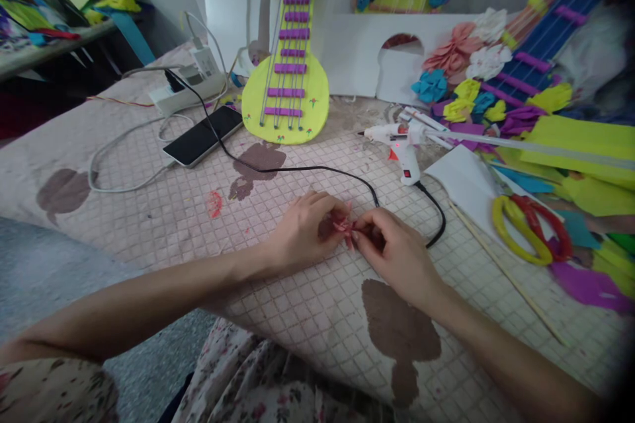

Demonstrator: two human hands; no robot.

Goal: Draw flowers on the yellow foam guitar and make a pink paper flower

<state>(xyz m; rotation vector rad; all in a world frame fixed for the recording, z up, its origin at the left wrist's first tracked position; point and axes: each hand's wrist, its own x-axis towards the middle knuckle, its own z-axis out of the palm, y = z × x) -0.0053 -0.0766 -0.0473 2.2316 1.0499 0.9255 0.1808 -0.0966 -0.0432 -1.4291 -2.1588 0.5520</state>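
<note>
Between my two hands is a small pink paper flower (pixel 343 227), held just above the patterned tablecloth (pixel 297 291). My left hand (pixel 310 228) is closed around its left side. The fingertips of my right hand (pixel 391 244) pinch its right edge. Part of the flower is hidden by my fingers. Beyond my right hand, a white glue gun (pixel 404 149) lies on its side with a small red light showing and a long clear glue stick in its back. Its black cable passes behind my right hand.
A yellow toy guitar (pixel 288 79) leans at the back. A phone (pixel 203 135) and a power strip (pixel 186 89) with cables lie to the left. Red and yellow scissors (pixel 533 228), a thin wooden stick (pixel 510 274) and coloured paper scraps (pixel 580 145) cover the right side.
</note>
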